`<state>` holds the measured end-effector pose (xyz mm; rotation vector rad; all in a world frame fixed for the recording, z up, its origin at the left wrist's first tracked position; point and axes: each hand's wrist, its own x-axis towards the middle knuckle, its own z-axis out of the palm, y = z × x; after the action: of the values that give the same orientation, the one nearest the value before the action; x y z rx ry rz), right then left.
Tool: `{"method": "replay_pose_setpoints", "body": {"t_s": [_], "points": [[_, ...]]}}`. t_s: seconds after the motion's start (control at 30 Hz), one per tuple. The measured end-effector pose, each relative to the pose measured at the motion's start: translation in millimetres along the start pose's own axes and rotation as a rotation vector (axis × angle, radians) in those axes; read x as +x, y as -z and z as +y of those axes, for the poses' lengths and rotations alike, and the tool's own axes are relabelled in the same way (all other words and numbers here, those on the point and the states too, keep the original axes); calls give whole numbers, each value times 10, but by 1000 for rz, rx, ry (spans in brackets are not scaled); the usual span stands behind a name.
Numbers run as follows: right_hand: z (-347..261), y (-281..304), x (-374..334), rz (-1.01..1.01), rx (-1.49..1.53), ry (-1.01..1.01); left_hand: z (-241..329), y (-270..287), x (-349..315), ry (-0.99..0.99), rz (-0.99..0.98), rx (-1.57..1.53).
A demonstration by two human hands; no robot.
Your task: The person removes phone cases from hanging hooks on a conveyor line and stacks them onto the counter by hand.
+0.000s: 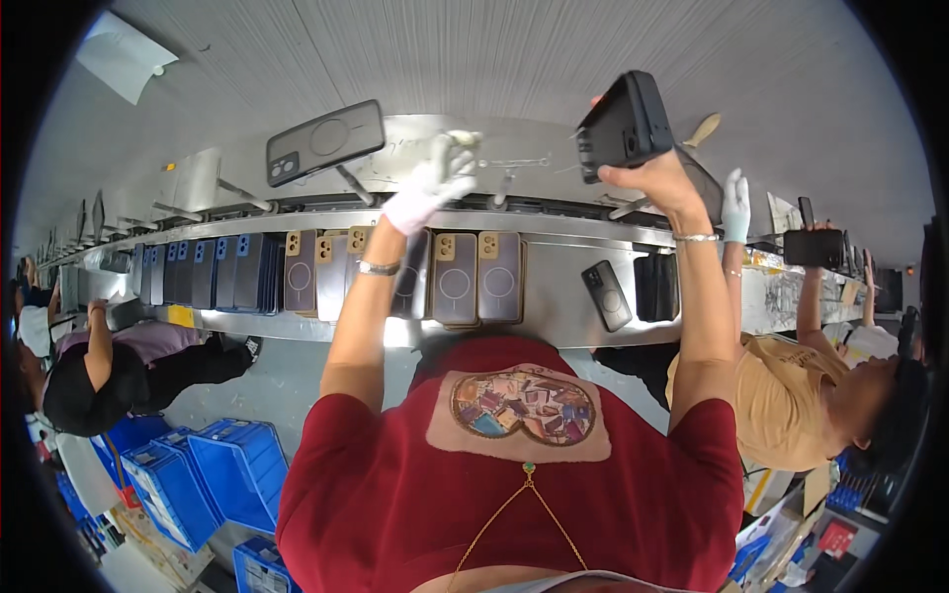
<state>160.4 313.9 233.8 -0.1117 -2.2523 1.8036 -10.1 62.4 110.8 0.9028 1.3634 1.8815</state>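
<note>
My right hand (647,180) is bare and raised above the far side of the bench. It grips a black phone case (633,121), tilted so that its side edge and camera cutout show. My left hand (440,180), in a white glove, is over the metal strip to the left of it. Motion smears its fingers, and a pale blur at their tips cannot be made out. Beyond my left wrist, a phone case with a clear back and a ring (326,143) lies slanted on a stand.
Phone cases with tan camera frames (456,277) line the near shelf (554,267), with blue-framed ones (242,272) further left. A single dark case (606,296) and a dark stack (656,287) lie right. Blue crates (237,469) stand lower left. Co-workers (791,400) sit on both sides.
</note>
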Motion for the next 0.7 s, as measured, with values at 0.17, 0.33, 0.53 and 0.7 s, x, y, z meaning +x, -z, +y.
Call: {"method": "replay_pose_setpoints", "body": {"t_s": [0.17, 0.33, 0.53, 0.7], "points": [[-16, -55, 220, -60, -548, 154, -244, -596, 302, -23, 137, 88], [206, -101, 278, -209, -1080, 129, -445, -886, 591, -50, 105, 356], [304, 526, 185, -267, -1147, -77, -657, -1317, 654, 66, -6, -185], [95, 938, -149, 69, -916, -61, -1104, -616, -372, 347, -277, 14]]}}
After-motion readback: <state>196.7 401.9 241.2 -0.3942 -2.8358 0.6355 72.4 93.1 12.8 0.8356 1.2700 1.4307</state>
